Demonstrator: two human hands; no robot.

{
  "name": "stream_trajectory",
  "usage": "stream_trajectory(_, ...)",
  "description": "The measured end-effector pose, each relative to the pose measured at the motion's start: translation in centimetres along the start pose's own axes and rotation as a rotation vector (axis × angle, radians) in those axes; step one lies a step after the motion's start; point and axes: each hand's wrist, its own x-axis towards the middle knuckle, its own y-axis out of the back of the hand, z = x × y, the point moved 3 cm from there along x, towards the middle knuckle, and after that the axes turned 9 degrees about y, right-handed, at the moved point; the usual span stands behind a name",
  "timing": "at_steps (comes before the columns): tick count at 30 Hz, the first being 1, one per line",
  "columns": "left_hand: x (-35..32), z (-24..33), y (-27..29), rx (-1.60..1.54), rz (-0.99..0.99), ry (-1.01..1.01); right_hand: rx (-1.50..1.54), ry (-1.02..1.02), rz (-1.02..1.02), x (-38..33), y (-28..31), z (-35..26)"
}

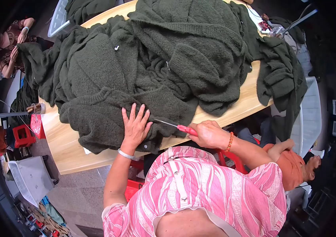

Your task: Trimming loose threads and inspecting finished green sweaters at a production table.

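Dark green knitted cardigans lie heaped on the wooden table, with one cardigan [96, 106] spread in front of me. My left hand [135, 127] presses flat on that knit, fingers spread and nothing held. In my right hand [209, 135] is a red-handled tool [187, 130] with a thin metal shaft. Its shaft points left over the knit, and the tip lies close to my left thumb. I cannot tell whether the tip touches the yarn. At the cardigan's near edge, by my left wrist, a small round button [145, 146] shows.
Wooden table [63, 152] runs across, with a larger cardigan pile [199, 47] at the back. Plastic bins stand at left [33, 177] and right [311, 114]. One person [13, 51] sits far left, another in orange [292, 168] close on my right. A tool pot [36, 108] is at the left edge.
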Motion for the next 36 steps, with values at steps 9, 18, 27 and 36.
stream_trajectory(9, 0.3, -1.4, 2.5, -0.397, 0.363, 0.060, 0.047, 0.040, 0.205, 2.2, 0.8, -0.5)
stream_trajectory(18, 1.4, -3.2, 0.3, -0.341, 0.210, 0.395, -0.027, 0.050, 0.026, 1.4, 0.8, -1.5)
stream_trajectory(27, -0.2, -1.5, 9.6, -0.994, 0.078, 0.437, 0.219, 0.483, 0.437, 15.3, 4.3, -6.7)
stream_trajectory(36, -6.0, -22.6, 14.3, -0.715, 0.735, 0.868, 0.052, 0.321, 0.301, 28.2, 1.6, -14.0)
